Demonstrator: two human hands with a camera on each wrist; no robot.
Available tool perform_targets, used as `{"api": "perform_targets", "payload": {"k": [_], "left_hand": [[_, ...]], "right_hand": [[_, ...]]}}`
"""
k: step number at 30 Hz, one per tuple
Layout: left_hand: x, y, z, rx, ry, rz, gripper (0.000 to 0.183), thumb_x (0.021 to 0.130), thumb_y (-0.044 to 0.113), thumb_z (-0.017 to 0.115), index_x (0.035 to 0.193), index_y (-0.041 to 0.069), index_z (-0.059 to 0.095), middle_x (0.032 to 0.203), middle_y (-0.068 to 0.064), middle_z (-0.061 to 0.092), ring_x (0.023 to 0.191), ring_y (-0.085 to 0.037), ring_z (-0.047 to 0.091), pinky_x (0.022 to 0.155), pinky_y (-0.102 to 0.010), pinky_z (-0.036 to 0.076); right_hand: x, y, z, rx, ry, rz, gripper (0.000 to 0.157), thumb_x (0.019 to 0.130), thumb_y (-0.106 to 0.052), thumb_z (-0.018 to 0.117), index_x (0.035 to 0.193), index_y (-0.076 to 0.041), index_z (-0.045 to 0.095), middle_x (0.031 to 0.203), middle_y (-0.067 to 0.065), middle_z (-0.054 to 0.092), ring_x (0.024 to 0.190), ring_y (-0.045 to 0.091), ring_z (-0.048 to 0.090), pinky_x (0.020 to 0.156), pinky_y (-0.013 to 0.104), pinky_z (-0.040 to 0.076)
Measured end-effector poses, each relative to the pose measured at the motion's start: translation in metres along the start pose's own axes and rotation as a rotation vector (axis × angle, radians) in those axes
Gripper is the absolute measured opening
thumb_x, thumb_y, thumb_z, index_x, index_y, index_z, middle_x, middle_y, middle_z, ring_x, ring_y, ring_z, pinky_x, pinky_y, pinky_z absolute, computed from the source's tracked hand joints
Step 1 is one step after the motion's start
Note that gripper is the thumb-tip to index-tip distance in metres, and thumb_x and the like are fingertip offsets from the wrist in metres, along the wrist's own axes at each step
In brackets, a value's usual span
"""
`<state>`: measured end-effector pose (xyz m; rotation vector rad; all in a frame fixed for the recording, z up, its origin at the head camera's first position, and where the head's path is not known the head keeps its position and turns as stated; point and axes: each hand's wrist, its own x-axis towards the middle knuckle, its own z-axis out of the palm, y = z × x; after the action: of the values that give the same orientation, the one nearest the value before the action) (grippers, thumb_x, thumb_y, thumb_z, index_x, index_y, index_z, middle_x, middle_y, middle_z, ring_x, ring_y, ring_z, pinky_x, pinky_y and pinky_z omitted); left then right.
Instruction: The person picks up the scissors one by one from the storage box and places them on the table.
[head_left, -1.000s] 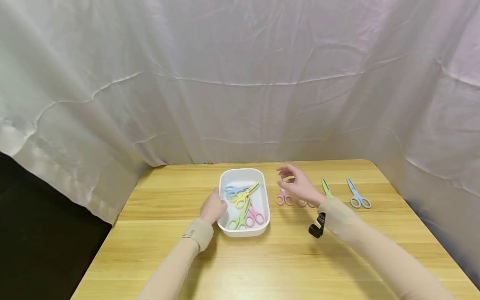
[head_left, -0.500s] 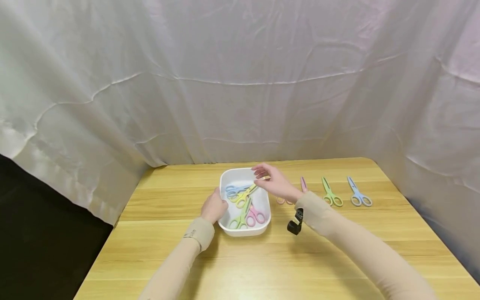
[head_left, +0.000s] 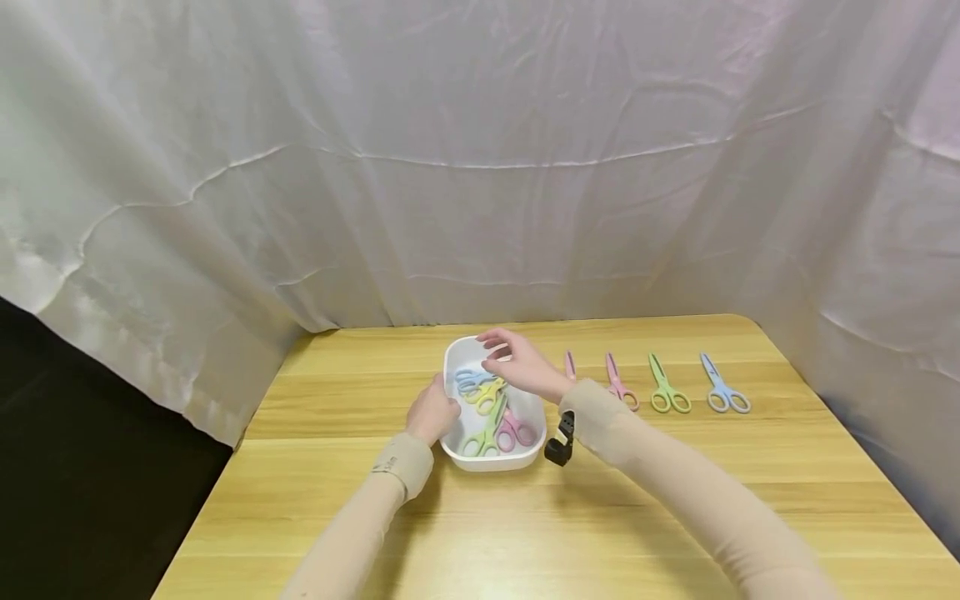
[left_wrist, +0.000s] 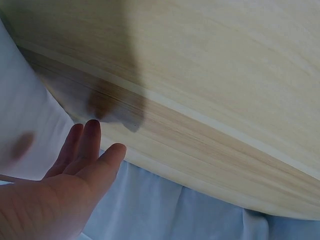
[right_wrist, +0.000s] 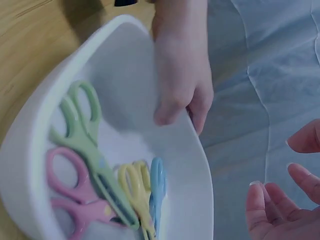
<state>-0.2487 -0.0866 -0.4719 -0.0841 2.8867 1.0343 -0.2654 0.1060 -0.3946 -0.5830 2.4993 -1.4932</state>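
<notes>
My left hand (head_left: 432, 411) grips the left rim of a white plastic box (head_left: 491, 464); in the right wrist view its thumb lies inside the wall. Within the box lie blue scissors (head_left: 471, 381), yellow scissors (head_left: 486, 395), green scissors (right_wrist: 95, 160) and pink scissors (right_wrist: 82, 205), partly overlapping. Above the box's far right part hovers my right hand (head_left: 521, 365), fingers loosely curved and nothing in them. The left wrist view shows fingers of the left hand (left_wrist: 82, 170) beside a white surface.
To the right, a row of scissors lies on the wooden table (head_left: 480, 533): partly hidden pink scissors (head_left: 570, 365), pink scissors (head_left: 617, 383), green scissors (head_left: 664, 387) and blue scissors (head_left: 720, 387). A grey curtain (head_left: 480, 208) hangs behind. Black material (head_left: 90, 467) is at left.
My right hand has moved left, from over the pink scissors on the table to over the box. The left hand has stayed at the box's rim.
</notes>
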Motion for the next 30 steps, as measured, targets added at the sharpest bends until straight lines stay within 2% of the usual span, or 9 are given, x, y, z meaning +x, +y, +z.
{"api": "perform_targets", "payload": {"k": [5,12,20,30], "left_hand": [[-0.001,0.0,-0.001,-0.001,-0.001,0.001,0.067,0.089,0.009,0.055,0.152,-0.002,0.036,0.132,-0.025,0.063,0.109,-0.034,0.066,0.088,-0.046,0.06],[-0.003,0.002,-0.003,0.006,0.0,-0.003,0.067,0.088,0.009,0.055,0.151,-0.002,0.037,0.132,-0.025,0.063,0.107,-0.034,0.066,0.087,-0.045,0.06],[-0.003,0.003,-0.003,0.008,0.008,-0.006,0.065,0.088,0.009,0.056,0.15,-0.002,0.038,0.129,-0.025,0.064,0.104,-0.034,0.067,0.086,-0.046,0.06],[-0.001,0.001,-0.001,0.02,-0.008,-0.011,0.067,0.089,0.009,0.056,0.152,-0.001,0.036,0.13,-0.025,0.064,0.102,-0.034,0.068,0.076,-0.042,0.063]], "right_hand": [[0.01,-0.001,0.007,0.042,0.01,0.02,0.049,0.094,-0.012,0.061,0.141,-0.006,0.053,0.141,0.023,0.056,0.123,0.036,0.059,0.102,0.045,0.055],[0.022,0.005,0.02,0.052,0.031,0.066,0.047,0.091,-0.01,0.06,0.138,-0.006,0.055,0.139,0.021,0.058,0.122,0.037,0.059,0.101,0.044,0.055],[0.03,0.009,0.031,-0.003,0.069,0.074,0.049,0.089,-0.009,0.059,0.137,-0.004,0.056,0.136,0.022,0.059,0.12,0.038,0.062,0.102,0.046,0.054],[0.041,0.02,0.038,-0.095,0.046,0.096,0.047,0.09,-0.012,0.06,0.135,-0.002,0.056,0.137,0.025,0.058,0.119,0.039,0.061,0.102,0.047,0.054]]}}
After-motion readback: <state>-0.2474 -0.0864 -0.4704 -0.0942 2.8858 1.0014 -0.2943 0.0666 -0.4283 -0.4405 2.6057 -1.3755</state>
